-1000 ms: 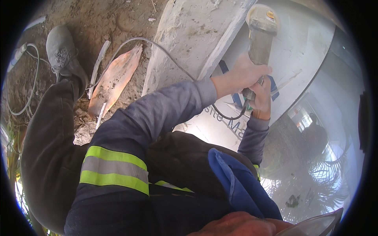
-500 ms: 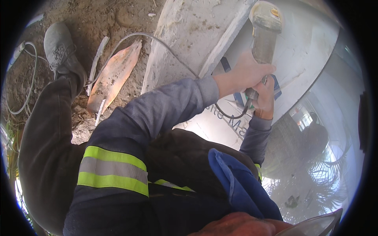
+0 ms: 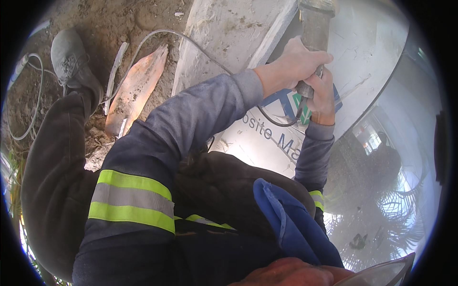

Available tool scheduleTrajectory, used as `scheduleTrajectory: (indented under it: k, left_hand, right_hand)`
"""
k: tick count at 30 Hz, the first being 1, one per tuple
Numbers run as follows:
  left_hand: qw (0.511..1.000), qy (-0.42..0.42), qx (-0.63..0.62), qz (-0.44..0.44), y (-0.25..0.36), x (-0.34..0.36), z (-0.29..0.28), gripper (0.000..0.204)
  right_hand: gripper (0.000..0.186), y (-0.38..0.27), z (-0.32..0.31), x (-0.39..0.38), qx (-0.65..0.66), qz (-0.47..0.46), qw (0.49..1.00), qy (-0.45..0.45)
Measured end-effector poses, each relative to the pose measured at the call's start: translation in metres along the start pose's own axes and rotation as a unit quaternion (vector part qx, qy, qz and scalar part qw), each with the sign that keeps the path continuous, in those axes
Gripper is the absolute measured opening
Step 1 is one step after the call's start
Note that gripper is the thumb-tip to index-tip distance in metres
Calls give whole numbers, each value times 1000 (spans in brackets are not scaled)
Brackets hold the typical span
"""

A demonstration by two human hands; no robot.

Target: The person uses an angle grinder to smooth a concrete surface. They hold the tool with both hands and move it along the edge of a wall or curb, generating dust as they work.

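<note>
My left hand (image 3: pixel 301 63) is wrapped round the dusty cylindrical body of a corded power tool (image 3: pixel 315 29), whose head runs past the top of the view. Just below it, my right hand (image 3: pixel 320 97) grips the tool's rear end. A dark cord (image 3: pixel 277 121) curves away from that end. The tool is held over a pale, scuffed panel (image 3: pixel 362 57) printed with dark lettering and a blue-and-green emblem, partly hidden by my hands. Where the tool's head meets the panel cannot be seen.
A rough pale concrete edge (image 3: pixel 214 40) borders the panel's left. On the dirt (image 3: pixel 114 24) lie a peeled board-like piece (image 3: pixel 136 90), pale strips (image 3: pixel 115 71) and a looped cable (image 3: pixel 36 109), near my left shoe (image 3: pixel 69 59). At right, a glossy curved surface (image 3: pixel 396 114) shows reflected palm leaves.
Both hands and the tool have shifted upward, away from my body. The tool's head has left the top of the view, and more of the printed emblem and lettering now shows.
</note>
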State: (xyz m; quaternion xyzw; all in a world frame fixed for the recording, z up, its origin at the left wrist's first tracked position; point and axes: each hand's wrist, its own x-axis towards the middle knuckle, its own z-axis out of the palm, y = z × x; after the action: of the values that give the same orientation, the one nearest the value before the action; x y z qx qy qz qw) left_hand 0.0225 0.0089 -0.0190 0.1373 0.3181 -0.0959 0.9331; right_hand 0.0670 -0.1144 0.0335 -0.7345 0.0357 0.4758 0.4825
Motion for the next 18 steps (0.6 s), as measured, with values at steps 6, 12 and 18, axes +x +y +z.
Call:
scheduleTrajectory:
  k: [6,12,18]
  left_hand:
    - [998,-37,30,39,-24,-24,-2,40]
    - [997,-40,44,39,-29,-26,-7,38]
    - [999,-25,12,43,-14,-1,-3,34]
  right_hand:
    - [38,12,4,-35,-94,27,995,22]
    - [26,13,12,-37,-107,-26,993,34]
    - [28,4,1,-8,-31,-8,999,6]
